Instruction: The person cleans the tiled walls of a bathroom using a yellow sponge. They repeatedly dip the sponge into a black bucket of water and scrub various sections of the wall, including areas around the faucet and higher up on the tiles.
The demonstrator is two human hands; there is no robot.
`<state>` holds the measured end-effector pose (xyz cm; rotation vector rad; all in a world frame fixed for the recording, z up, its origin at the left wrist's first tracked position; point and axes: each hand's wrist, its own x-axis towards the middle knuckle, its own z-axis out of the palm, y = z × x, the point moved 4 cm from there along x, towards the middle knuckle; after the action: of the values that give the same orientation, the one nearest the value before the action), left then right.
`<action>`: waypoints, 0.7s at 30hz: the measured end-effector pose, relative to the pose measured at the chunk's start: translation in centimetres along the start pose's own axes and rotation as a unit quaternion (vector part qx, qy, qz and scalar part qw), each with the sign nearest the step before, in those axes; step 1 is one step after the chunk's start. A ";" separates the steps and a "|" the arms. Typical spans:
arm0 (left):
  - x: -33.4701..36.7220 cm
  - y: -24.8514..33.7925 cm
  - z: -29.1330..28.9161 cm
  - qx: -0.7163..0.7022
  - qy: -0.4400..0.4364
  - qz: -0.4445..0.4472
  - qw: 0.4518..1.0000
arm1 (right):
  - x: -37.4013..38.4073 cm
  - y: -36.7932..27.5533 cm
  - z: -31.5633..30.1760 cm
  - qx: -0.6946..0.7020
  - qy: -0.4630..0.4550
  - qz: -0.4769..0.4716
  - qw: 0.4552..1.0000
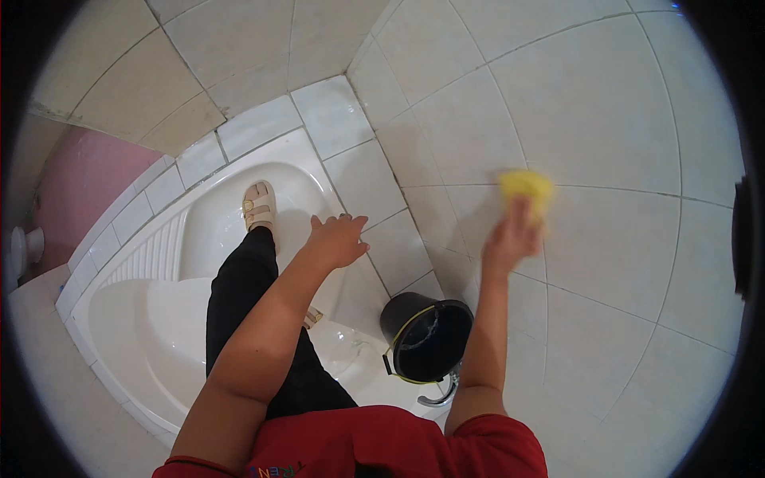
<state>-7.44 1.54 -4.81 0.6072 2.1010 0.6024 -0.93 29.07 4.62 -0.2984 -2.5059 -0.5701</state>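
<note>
My right hand presses a yellow sponge against the beige tiled wall. Motion blurs both the sponge and the fingertips, so its exact shape is unclear. My left hand hovers over the tub's rim near the white tiled ledge, fingers spread and holding nothing.
I stand in a white corner tub with one sandalled foot in view. A black bucket with a yellow-edged handle stands between my arms, beside a chrome faucet. Pink floor lies beyond the tub's tiled edge.
</note>
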 end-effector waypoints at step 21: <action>-0.6 -0.6 0.4 0.006 -0.024 -0.015 1.000 | -8.3 -12.0 23.3 0.005 -0.301 -0.347 0.888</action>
<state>-6.92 0.73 -5.02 0.5894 2.0659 0.5540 -8.71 28.26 -21.74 0.5508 -3.2130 -0.8296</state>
